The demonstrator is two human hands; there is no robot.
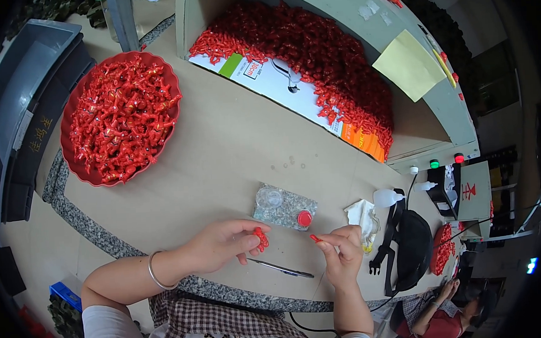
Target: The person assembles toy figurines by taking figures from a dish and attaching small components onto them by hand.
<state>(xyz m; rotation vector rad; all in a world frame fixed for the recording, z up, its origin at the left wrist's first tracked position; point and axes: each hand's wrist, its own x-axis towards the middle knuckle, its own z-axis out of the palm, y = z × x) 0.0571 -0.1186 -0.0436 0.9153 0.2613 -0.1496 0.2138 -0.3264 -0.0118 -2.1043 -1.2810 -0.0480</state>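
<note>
My left hand [228,241] is closed around a small glossy red figurine [261,239], gripped between thumb and fingers above the table. To its right, my right hand [342,248] pinches a tiny red piece [315,238] at its fingertips, apart from the figurine. Just beyond both hands lies a speckled stone slab [289,206], bearing a clear round dish [269,198] and a red cap-like container [304,218]. Between my hands, near the table's front edge, rest slim metal tweezers [282,267].
A red scalloped bowl [65,128] heaped with red figurines stands left, beside grey bins [24,78]. Small red pieces [313,44] fill a shelf box at the back. White bottles [387,198], a crumpled packet [363,219] and a black waist bag [413,250] lie right. Another person [437,316] sits far right.
</note>
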